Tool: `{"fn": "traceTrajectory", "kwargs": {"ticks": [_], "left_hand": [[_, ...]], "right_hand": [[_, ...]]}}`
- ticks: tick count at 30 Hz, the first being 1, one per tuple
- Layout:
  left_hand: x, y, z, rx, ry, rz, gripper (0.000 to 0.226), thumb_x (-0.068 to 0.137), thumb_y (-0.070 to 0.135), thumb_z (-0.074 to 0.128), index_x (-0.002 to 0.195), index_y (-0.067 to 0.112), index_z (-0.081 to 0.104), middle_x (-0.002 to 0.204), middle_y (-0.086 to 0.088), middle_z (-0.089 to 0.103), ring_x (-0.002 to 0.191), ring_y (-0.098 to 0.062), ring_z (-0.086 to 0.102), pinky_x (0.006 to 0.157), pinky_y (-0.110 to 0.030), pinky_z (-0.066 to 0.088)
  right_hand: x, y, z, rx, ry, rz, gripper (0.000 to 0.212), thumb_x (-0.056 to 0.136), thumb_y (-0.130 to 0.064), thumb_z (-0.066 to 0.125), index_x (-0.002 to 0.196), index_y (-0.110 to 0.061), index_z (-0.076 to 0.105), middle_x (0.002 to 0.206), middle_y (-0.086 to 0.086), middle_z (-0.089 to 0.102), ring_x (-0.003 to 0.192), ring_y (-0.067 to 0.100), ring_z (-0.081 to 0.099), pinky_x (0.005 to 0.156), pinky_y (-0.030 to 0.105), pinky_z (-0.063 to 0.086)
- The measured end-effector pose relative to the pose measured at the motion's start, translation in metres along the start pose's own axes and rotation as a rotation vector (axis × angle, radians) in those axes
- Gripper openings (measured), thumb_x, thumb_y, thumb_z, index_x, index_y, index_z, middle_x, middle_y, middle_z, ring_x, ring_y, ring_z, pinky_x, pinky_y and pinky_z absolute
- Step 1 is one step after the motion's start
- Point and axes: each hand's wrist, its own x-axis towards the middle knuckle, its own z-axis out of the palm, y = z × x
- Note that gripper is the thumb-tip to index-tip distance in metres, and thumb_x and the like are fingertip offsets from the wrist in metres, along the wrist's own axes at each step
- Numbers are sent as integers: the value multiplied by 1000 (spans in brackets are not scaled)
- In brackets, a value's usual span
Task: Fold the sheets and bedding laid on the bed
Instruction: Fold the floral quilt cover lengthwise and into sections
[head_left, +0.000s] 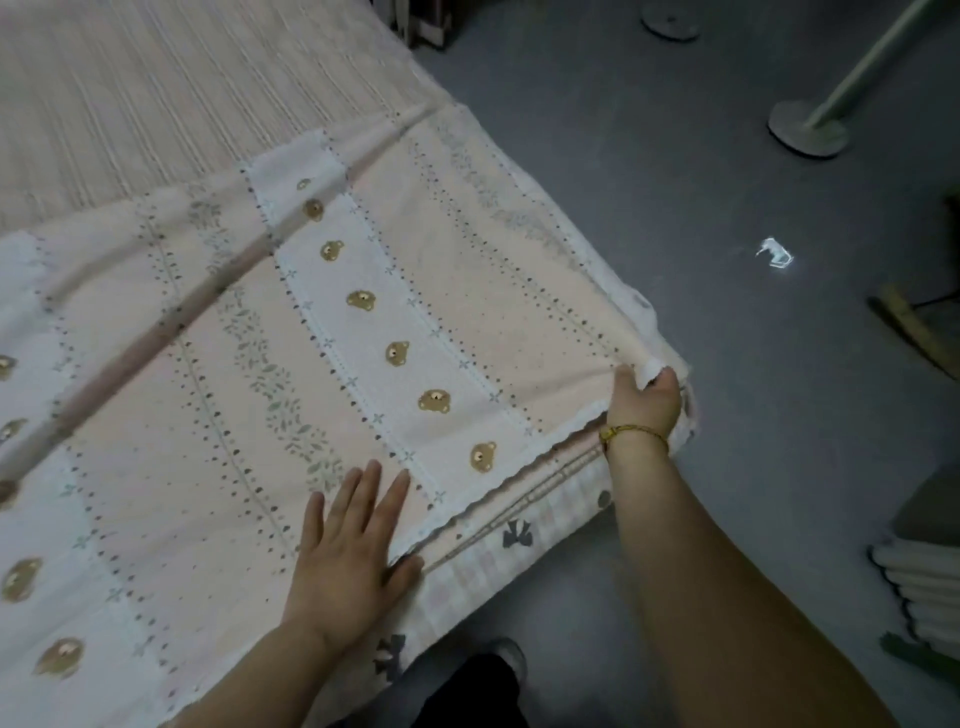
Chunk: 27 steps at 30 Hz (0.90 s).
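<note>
Lying spread over the bed (130, 104), the bear-printed sheet (415, 291) is pressed down near its near edge by the left hand (353, 540), fingers straight and slightly spread. Further right, the sheet's near right corner is pinched by the right hand (644, 400), where a yellow bracelet (634, 434) is worn at the wrist.

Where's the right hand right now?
Head view, right of centre: the right hand grips a corner of the bear-print sheet at the edge of the bed.

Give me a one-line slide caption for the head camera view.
Left hand flat on the bear-print sheet while the right hand pinches its corner.
</note>
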Motion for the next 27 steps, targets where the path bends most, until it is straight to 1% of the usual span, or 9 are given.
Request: {"fn": "traceTrajectory", "kwargs": {"ticks": [4, 8, 11, 14, 17, 19, 21, 23, 27], "left_hand": [[7, 11, 4, 34, 3, -48, 63, 94, 53, 1, 127, 19, 43, 123, -14, 61, 125, -28, 32, 113, -30, -9], [20, 18, 10, 27, 104, -31, 60, 95, 54, 4, 142, 26, 29, 131, -10, 53, 145, -14, -7, 114, -31, -6], [42, 28, 15, 34, 207, 15, 62, 95, 59, 8, 149, 29, 4, 133, -11, 51, 144, -11, -12, 113, -31, -3], [61, 38, 10, 5, 230, 66, 63, 93, 63, 10, 148, 30, 12, 136, -8, 46, 144, -8, -12, 110, -31, 3], [78, 41, 8, 44, 228, 166, 68, 92, 65, 10, 149, 27, 2, 135, -9, 50, 144, -10, -12, 109, -33, 6], [92, 45, 7, 70, 203, 195, 71, 91, 66, 10, 149, 25, 6, 132, -11, 53, 144, -13, -13, 109, -35, 6], [110, 55, 7, 82, 195, 230, 72, 90, 67, 9, 147, 24, 19, 131, -12, 55, 144, -15, -13, 108, -36, 6], [123, 67, 8, 82, 181, 236, 75, 89, 68, 9, 149, 23, 12, 134, -10, 50, 144, -16, -13, 109, -37, 5], [154, 100, 18, 65, 232, 296, 65, 94, 56, 11, 149, 24, 1, 155, -8, 16, 145, -19, -6, 112, -39, 3]], "right_hand": [[28, 30, -6, 110, -198, 325, 38, 91, -10, 55, 128, -3, 51, 128, 14, 55, 114, 33, 54, 102, 45, 41], [55, 13, -8, 392, -382, 491, 41, 86, -38, 60, 119, -16, 54, 108, 8, 61, 90, 26, 61, 89, 43, 49], [78, -8, -7, 228, -330, 401, 40, 83, -32, 66, 116, -10, 58, 114, 10, 62, 103, 28, 60, 96, 45, 46], [89, -24, -8, 91, -95, 28, 33, 89, -13, 58, 120, 1, 57, 122, 17, 60, 109, 28, 57, 99, 41, 45], [92, 2, -16, 63, -26, 218, 36, 93, -10, 51, 127, 1, 51, 128, 13, 54, 117, 31, 52, 101, 39, 42], [101, 11, -21, 136, -107, 391, 37, 93, -5, 50, 130, 0, 49, 128, 15, 53, 116, 34, 52, 99, 43, 42], [115, 9, -24, 145, -158, 424, 39, 91, -8, 54, 129, 0, 50, 126, 16, 55, 110, 33, 55, 98, 45, 43], [128, 2, -25, 136, -217, 426, 39, 89, -17, 59, 123, 0, 54, 122, 17, 59, 100, 29, 58, 98, 46, 44], [162, -14, -25, 59, -352, 366, 24, 91, -13, 56, 113, -3, 58, 86, 11, 60, 69, 23, 55, 67, 34, 51]]}}
